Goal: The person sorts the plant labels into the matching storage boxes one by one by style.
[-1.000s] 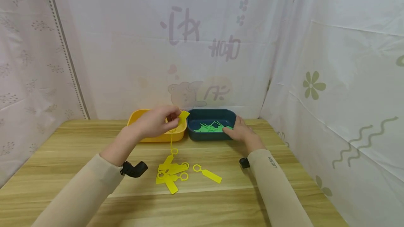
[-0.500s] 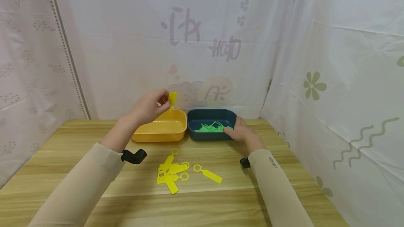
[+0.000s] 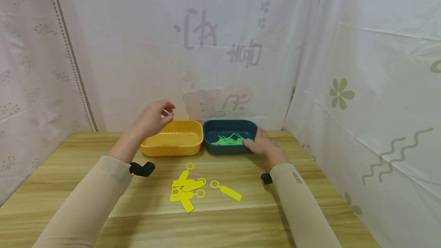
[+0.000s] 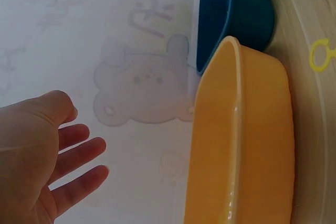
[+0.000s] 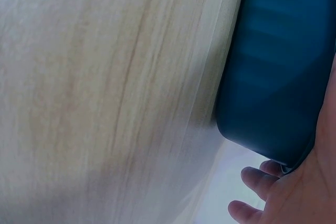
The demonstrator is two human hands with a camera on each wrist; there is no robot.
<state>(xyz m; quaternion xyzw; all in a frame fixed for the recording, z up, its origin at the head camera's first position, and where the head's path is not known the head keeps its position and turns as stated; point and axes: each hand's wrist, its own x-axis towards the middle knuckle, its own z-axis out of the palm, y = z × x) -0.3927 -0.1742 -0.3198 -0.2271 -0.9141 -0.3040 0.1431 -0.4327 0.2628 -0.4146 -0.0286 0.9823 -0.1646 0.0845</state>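
My left hand (image 3: 155,117) hovers over the left end of a yellow plastic box (image 3: 186,150). Its fingers are loosely bent and hold nothing, as the left wrist view also shows. Inside that box lies a yellow tag (image 3: 166,144), faint against the same colour. At the right end of a dark blue box (image 3: 224,149), my right hand (image 3: 262,143) grips the wall, thumb over the rim and fingers around the outside. Thin green strips (image 3: 229,139) lie in the blue box. Several yellow plastic tags with ring ends (image 3: 186,190) overlap in a pile on the table.
One single yellow ring tag (image 3: 230,192) lies to the right of the pile. The two boxes stand side by side at the back of the wooden table (image 3: 241,225). Behind them hangs a printed white curtain (image 3: 138,49), with more curtain at both sides.
My left hand lifted a yellow tag up and leftward over the yellow box, then let it go; a tag now shows in that box. The right hand has stayed on the blue box.
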